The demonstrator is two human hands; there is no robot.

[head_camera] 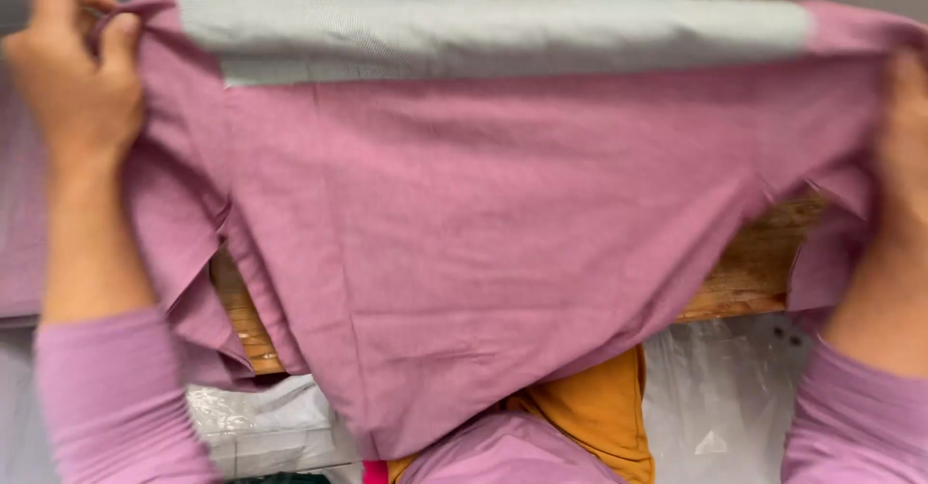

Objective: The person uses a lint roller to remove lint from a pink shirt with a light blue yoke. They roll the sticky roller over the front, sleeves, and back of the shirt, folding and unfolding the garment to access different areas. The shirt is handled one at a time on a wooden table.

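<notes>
Two hands [72, 88] [904, 146], soft pink cloth [483, 233], stretched wide

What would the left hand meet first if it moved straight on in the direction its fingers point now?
The left hand points up and slightly right, its fingers pinching the corner of the pink garment. Going on, it would probably meet the garment's grey band first, though depth is unclear here.

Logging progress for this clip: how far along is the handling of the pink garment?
Done: pink garment is lifted off the wooden table. In hand: left hand and right hand each grip an end, stretching it wide with its grey band on top. Left: no fold visible; the lower edge hangs loose over orange cloth.
</notes>
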